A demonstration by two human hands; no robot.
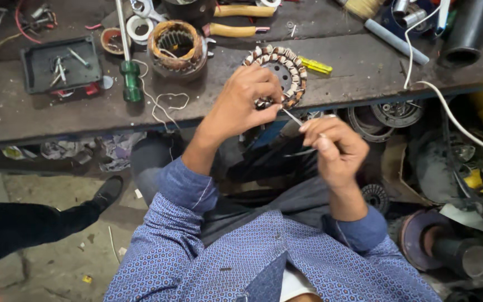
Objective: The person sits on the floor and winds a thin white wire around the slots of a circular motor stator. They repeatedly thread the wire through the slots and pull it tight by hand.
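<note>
A cluttered workbench [336, 72] carries my round stator [286, 70], ringed with striped white-and-brown coils, near its front edge. My left hand [241, 103] clamps its lower rim; my right hand [333, 145] pinches a thin metal tool [293, 116] against it.

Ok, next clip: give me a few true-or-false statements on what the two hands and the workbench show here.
1. The left hand grips the ring-shaped wound stator at the bench edge. True.
2. The right hand is empty. False: it pinches a thin metal tool aimed at the stator.
3. A green-handled screwdriver lies on the workbench. True.
4. The black tray sits at the right end of the bench. False: it is at the left end.
5. A second, brown-wound stator sits on the bench, left of the held one. True.
</note>
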